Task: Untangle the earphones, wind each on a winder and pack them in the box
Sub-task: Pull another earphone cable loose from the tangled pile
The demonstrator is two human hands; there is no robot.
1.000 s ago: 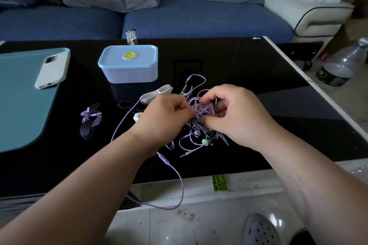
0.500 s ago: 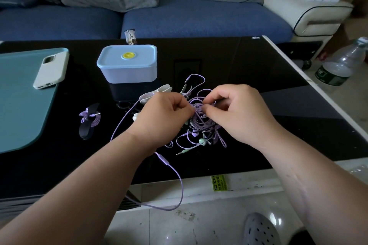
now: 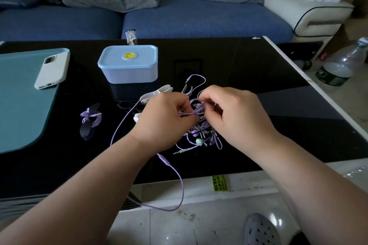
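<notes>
While picking at the tangled bundle of lilac wired earphones (image 3: 201,125), mid-table on the black glass tabletop (image 3: 258,65), could easily cinch knots tighter w/ one hard pull. Left hand (image 3: 165,119): fingers curled, pinching taut strands at the bundle's left side. Right hand (image 3: 235,117): fingers curled too, pinching strands at its top right. Opposing tug btwn the two = strain on thin wire near buds and plugs. Long loose lilac cord (image 3: 180,185) w/ inline remote drooping over the near edge, left of centre; could snag on a forearm, or drag the bundle toward the floor. Light-blue lidded plastic box (image 3: 129,63) far-left of the hands, lid on, so no packing w/o opening first.

Counts, L to R:
- 1 black winder (image 3: 89,121) w/ a lilac earphone wound on it.
- 1 box.
- 2 white winders, bare: one (image 3: 157,93) just beyond the left hand, other (image 3: 137,118) partly hidden behind it.
- 1 bundle; no. of sets inside, can't tell.
- At least 2 jack plugs showing: far plug (image 3: 187,80), near plug (image 3: 177,152).
- 2 hands.
</notes>
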